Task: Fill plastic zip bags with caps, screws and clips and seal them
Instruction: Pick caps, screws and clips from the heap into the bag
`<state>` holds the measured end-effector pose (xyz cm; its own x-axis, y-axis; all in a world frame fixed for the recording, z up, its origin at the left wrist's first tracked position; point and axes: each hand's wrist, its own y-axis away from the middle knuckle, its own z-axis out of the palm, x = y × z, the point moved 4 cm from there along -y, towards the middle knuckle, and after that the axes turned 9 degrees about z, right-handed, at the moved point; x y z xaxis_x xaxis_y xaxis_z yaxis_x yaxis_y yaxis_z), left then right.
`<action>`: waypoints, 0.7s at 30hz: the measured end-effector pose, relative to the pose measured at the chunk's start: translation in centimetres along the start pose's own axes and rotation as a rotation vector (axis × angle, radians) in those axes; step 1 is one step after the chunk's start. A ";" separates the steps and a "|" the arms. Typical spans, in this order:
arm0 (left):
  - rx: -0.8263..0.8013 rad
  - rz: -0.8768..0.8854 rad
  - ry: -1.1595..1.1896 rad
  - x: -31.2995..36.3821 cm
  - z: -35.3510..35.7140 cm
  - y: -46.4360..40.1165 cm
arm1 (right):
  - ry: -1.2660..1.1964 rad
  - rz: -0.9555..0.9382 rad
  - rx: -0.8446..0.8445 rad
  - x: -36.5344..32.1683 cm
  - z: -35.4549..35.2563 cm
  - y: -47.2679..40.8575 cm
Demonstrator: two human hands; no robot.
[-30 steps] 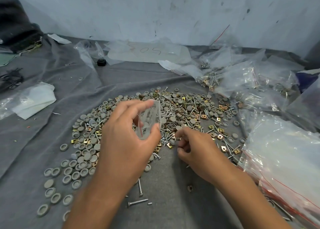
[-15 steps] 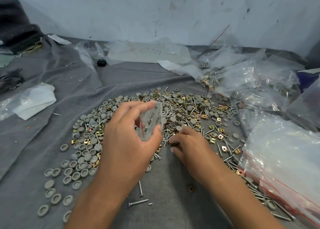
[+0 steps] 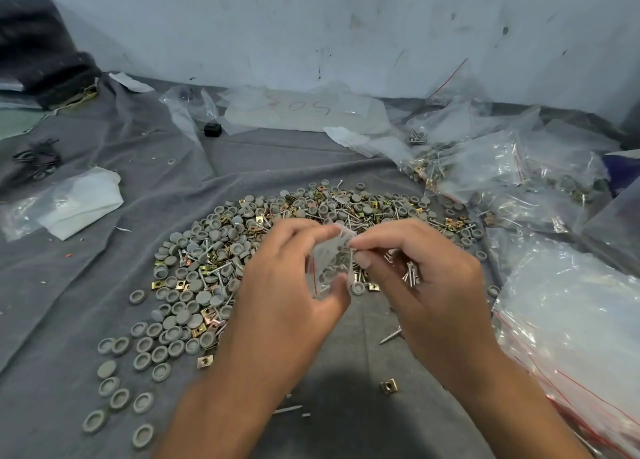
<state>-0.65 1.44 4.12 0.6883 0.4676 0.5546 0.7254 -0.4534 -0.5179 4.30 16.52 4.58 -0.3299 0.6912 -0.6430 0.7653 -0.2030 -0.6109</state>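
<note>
My left hand [image 3: 284, 285] grips a small clear zip bag [image 3: 329, 264] with a red line, held upright above the grey cloth. My right hand [image 3: 426, 278] is raised beside it, thumb and forefinger pinching at the bag's open top, with several silver screws [image 3: 411, 275] bunched in its curled fingers. Behind and around both hands lies a wide heap of grey caps [image 3: 194, 285], screws and gold clips [image 3: 258, 220]. What is inside the bag shows only dimly.
Filled zip bags [image 3: 491, 167] pile up at the right rear, and a stack of clear bags [image 3: 571, 320] lies at the right. A loose gold clip [image 3: 388, 386] and screw [image 3: 391, 335] lie near my wrists. White packet [image 3: 79, 202] at left, grey cloth [image 3: 104, 285] underneath.
My right hand has lifted off the heap with screws and come up to the mouth of the bag. My left hand has kept hold of the bag, shifting slightly right.
</note>
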 end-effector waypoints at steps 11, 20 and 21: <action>-0.027 0.021 0.010 0.1 0.2 0.1 | 0.099 -0.067 0.074 -0.6 0.5 0.2; 0.018 -0.008 0.012 -0.2 -0.3 0.1 | 0.437 0.588 -0.409 8.0 1.2 0.7; 0.016 -0.009 0.015 -0.2 -0.3 0.1 | 0.503 0.587 -0.466 8.5 1.6 1.0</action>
<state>-0.72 1.05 4.16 0.6816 0.4603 0.5688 0.7317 -0.4371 -0.5230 1.37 21.04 -2.26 0.3815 0.8090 -0.4472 0.9168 -0.3928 0.0714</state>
